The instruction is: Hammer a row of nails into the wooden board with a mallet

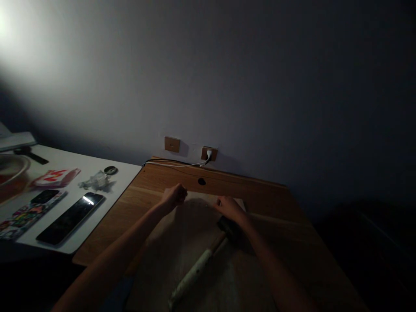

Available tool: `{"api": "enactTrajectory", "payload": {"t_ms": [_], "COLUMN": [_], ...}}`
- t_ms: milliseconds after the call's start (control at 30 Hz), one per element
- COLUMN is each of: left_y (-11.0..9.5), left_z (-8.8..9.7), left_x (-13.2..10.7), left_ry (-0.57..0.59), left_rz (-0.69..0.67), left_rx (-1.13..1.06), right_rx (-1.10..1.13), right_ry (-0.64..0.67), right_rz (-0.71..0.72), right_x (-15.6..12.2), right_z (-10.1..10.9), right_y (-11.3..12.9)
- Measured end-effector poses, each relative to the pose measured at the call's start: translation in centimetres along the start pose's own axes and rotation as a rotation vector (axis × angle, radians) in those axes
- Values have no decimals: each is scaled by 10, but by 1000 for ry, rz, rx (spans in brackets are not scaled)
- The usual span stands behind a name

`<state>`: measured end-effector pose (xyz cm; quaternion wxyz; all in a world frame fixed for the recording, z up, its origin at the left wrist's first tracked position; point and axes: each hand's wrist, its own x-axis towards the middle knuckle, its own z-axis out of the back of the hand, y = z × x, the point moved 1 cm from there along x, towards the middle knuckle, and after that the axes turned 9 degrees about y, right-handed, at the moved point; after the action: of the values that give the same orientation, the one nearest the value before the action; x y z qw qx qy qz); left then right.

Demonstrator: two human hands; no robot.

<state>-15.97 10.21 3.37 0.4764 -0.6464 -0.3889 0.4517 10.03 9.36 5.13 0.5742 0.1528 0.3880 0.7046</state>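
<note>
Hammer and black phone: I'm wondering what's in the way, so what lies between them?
From the black phone to the hammer, the head view shows white table, wooden desk, the left forearm, then board.

One camera takes all this in, worn on the person's head and looking forward and down from above and behind the left hand (174, 197) and right hand (230, 209). It faces the wall (208, 78) across the wooden desk (269, 197), catching the white table (84, 159) at its left; the far right is so dark I can't quite say what it covers.
</note>
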Motion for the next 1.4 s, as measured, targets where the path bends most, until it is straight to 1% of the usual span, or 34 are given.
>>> {"api": "enactTrajectory", "payload": {"t_ms": [33,100,167,200,267,367,433,500,533,600,633,700,733,767,800,833,867,933,1033,1100,1167,1233,1300,1333,1367,1400], "left_y": [3,6,7,7,7,7,6,4,3,0,-1,-1,0,0,2,3,5,8,11,13,14,11,6,3,0,-3], "left_z": [0,-2,-7,-9,-13,-18,-21,-26,-29,-34,-36,-39,-39,-38,-37,-36,-34,-33,-39,-45,-49,-51,-51,-50,-49,-48], "left_x": [-2,-7,-12,-13,-15,-14,-10,-3,1,8,10,11,11,9,8,6,4,1,-2,-2,0,4,8,10,11,11], "left_ry": [8,34,77,95,135,199,176,82,37,-31,-37,-9,10,31,50,62,67,70,72,112,177,243,257,233,192,145], "left_rz": [-5,-51,-129,-160,-200,-238,-245,-236,-225,-171,-131,-45,-15,-1,8,10,7,-29,-134,-181,-211,-243,-253,-252,-238,-208], "left_rx": [143,523,859,982,1145,1259,1264,1183,1097,822,645,308,192,135,144,214,332,650,1108,1310,1423,1453,1385,1297,1161,968], "right_rx": [-21,-36,-18,3,71,195,247,248,226,140,80,-57,-128,-197,-261,-319,-371,-456,-538,-567,-581,-580,-561,-544,-522,-498], "right_ry": [22,45,36,23,3,7,19,25,27,27,24,23,28,35,48,63,78,103,122,125,127,130,120,106,86,64], "right_rz": [0,8,23,33,49,60,65,61,53,35,28,21,19,16,11,4,-2,-11,-6,9,31,56,77,81,80,77], "right_x": [1,4,6,6,3,-5,-9,-9,-7,-2,0,4,5,4,4,3,1,-1,-5,-8,-9,-9,-6,-5,-3,-1], "right_z": [0,0,3,5,10,16,17,14,12,4,0,-10,-14,-18,-21,-23,-24,-25,-22,-20,-19,-16,-12,-9,-5,0], "right_y": [2,7,11,13,16,17,18,19,20,21,22,25,26,28,31,33,35,39,44,45,46,46,48,49,50,52]}}
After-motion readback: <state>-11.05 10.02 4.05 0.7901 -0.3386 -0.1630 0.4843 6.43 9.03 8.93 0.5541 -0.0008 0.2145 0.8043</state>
